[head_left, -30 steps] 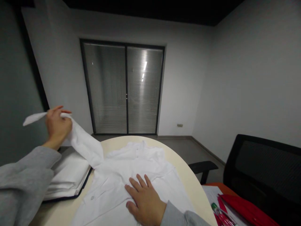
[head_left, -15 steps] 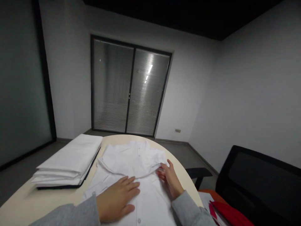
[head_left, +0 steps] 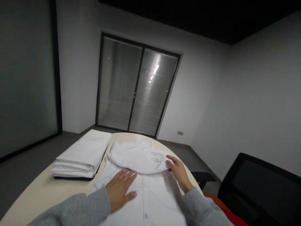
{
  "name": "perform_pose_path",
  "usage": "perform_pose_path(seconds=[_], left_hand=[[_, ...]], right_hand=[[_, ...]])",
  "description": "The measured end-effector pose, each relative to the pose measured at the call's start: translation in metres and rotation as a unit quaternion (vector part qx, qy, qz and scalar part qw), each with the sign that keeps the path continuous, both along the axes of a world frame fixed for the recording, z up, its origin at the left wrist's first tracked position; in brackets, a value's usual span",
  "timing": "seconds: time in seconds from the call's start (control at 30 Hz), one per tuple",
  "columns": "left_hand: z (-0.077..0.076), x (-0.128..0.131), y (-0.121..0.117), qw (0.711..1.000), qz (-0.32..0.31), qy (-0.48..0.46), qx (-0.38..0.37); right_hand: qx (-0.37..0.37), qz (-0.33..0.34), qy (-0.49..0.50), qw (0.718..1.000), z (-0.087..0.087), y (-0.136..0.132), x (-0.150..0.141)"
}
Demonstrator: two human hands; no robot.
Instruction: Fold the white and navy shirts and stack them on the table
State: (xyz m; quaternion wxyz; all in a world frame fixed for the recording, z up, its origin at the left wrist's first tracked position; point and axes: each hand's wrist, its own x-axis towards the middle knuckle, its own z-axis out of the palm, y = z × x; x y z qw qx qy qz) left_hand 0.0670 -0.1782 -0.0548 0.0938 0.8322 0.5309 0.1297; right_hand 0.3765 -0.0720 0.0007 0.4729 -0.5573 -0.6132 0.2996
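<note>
A white button shirt [head_left: 141,175] lies spread on the round beige table [head_left: 47,194], with a sleeve folded across its chest. My left hand [head_left: 121,188] rests flat on the shirt's front, fingers stretched out. My right hand [head_left: 178,171] is at the shirt's right side, and its fingertips pinch the edge of the folded sleeve. Both forearms wear grey sleeves.
A stack of folded white cloth [head_left: 83,155] sits on a dark board at the table's left. A black office chair [head_left: 261,185] stands at the right, with something red [head_left: 230,216] beside it. Closed blinds cover a glass door [head_left: 136,94] behind the table.
My left hand, which held the sleeve up in the air at the left, has laid it across the shirt and now lies flat. My right hand moved from the shirt's middle to its right edge.
</note>
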Motion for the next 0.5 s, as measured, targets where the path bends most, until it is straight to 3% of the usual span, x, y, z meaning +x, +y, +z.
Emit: perform_pose_path(seconds=[0.17,0.27,0.37,0.5], left_hand=[[0.02,-0.029,0.027,0.999,0.034,-0.036,0.021],[0.027,-0.04,0.048,0.994,0.099,-0.023,0.044],[0.023,-0.042,0.069,0.985,0.162,0.007,0.053],[0.007,-0.039,0.086,0.977,0.2,0.011,0.07]], right_hand=[[0.034,0.037,0.05,0.997,0.056,-0.041,0.001],[0.038,0.037,0.084,0.995,0.068,-0.072,0.005],[0.019,0.031,0.098,0.994,0.049,-0.094,0.012],[-0.009,0.009,0.035,0.999,-0.009,-0.104,0.027]])
